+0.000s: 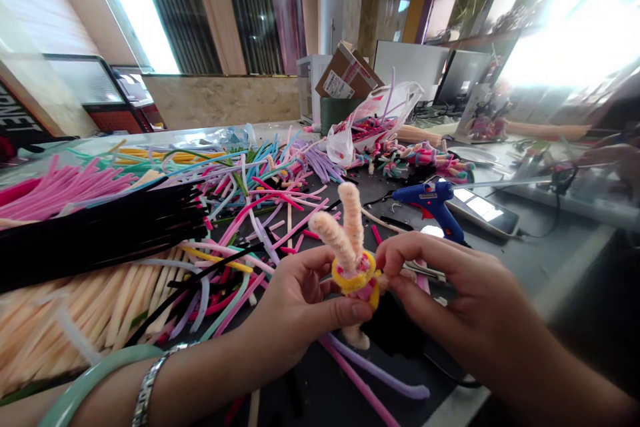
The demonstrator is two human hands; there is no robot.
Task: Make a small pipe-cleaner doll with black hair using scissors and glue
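Observation:
My left hand is closed around a small pipe-cleaner figure, thumb across its front. Two peach fuzzy stalks stick up from the figure, with a yellow ring and a pink body below them. A peach piece hangs under my left thumb. From the right, my right hand pinches a short peach part at the figure's side between thumb and fingertips. Just beneath the figure, a lilac pipe cleaner and a pink one lie on the dark table.
Peach pipe cleaners, a black bundle and pink ones lie at left. A blue glue gun and a phone are at right. Behind stand a plastic bag, a cardboard box and monitors.

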